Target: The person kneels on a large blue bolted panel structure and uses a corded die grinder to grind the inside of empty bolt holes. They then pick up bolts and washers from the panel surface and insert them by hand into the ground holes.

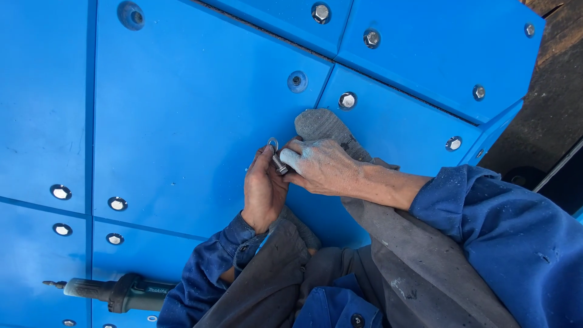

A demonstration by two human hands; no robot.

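Observation:
My left hand [263, 191] and my right hand [322, 167] meet over the blue panel surface [182, 109]. Between their fingertips is a short steel bolt [279, 164], and a round metal washer [273, 144] sits just above it at my left fingertips. Both hands pinch these small parts together. My right fingers are dusted with pale powder. A grey sock-covered foot [325, 124] rests on the panel just behind my right hand. Blue sleeves cover both forearms.
A dark green power tool [118, 293] lies on the panel at lower left. Hex bolts [347, 100] sit in recessed holes across the blue panels; one hole [297, 81] looks empty. A dark floor shows beyond the panel edge [504, 127] at right.

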